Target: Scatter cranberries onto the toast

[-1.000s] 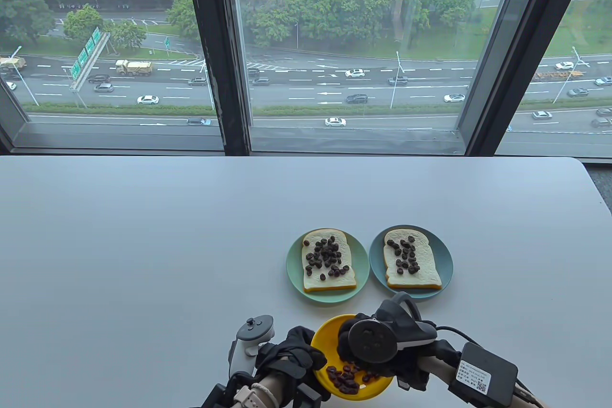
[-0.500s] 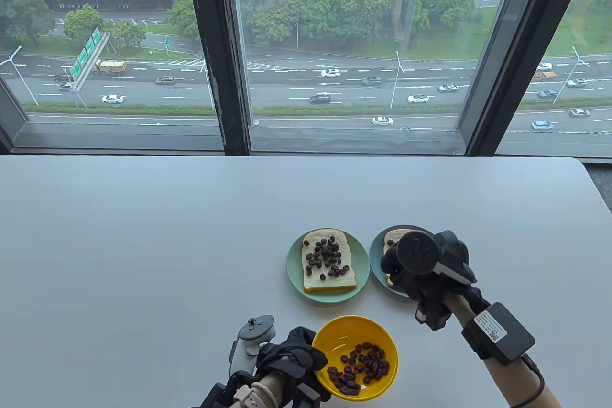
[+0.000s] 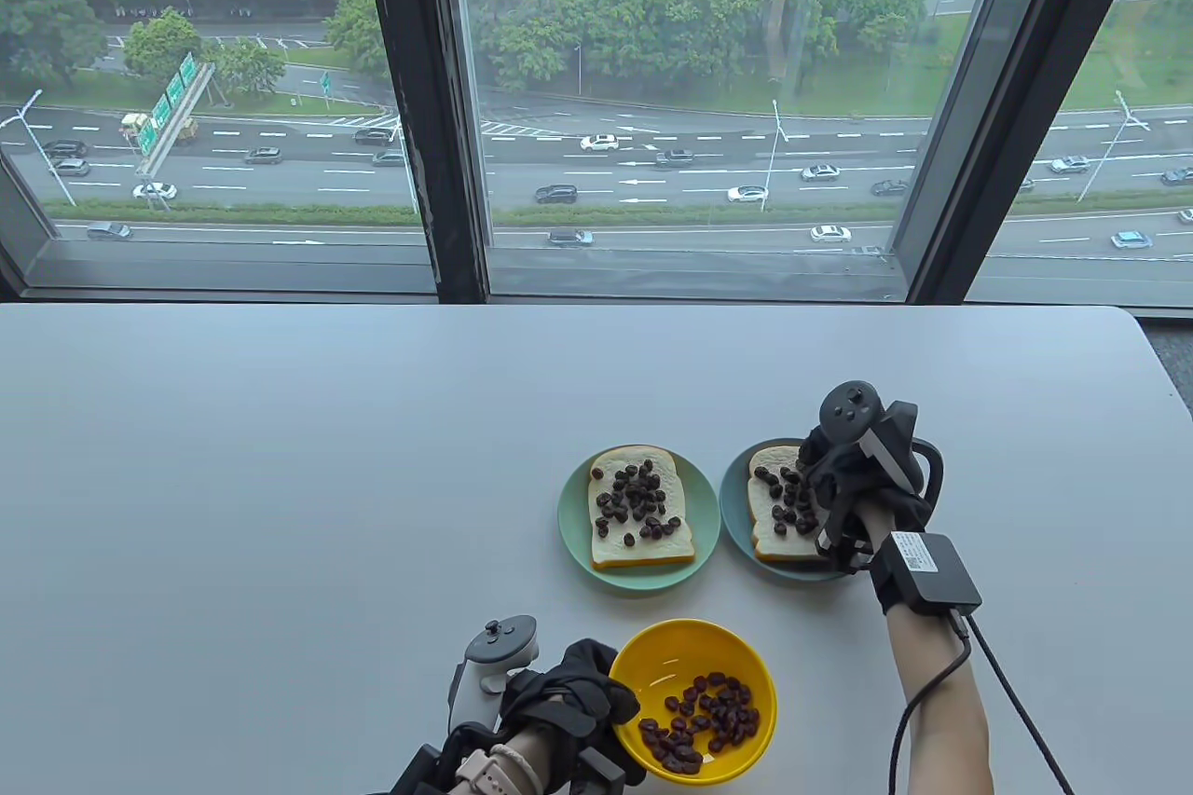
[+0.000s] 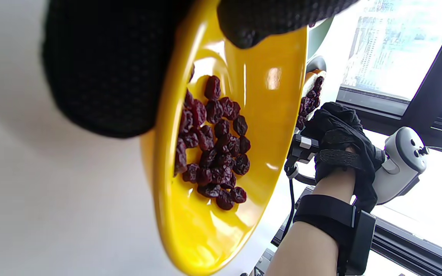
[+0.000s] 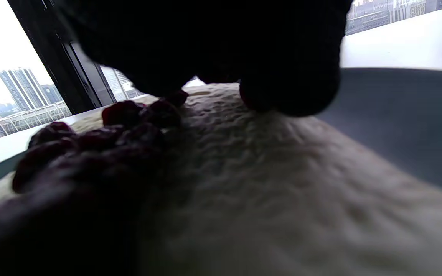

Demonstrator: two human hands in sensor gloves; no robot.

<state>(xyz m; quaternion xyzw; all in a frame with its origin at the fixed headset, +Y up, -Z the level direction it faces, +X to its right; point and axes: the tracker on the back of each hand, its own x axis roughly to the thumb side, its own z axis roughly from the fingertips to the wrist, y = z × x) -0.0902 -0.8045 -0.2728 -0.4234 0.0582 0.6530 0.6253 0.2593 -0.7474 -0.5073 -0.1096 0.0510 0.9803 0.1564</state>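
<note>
A white table (image 3: 280, 459) stands before a big window (image 3: 671, 105) (highway below). The left hand (image 3: 569, 692) grips the yellow bowl (image 3: 694, 646); the right hand (image 3: 843, 483), grip unclear, hovers over the toast (image 3: 769, 515).

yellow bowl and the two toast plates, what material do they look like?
Yellow bowl: probably glossy plastic or melamine; sharp window highlights show on its inner wall. Green plate and blue plate: matte or satin, with no glare; plastic or glazed ceramic, can't tell which.

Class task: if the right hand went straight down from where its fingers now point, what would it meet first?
Most likely the toast on the blue plate: the right hand hangs low over its right side, beside the cranberries.
</note>
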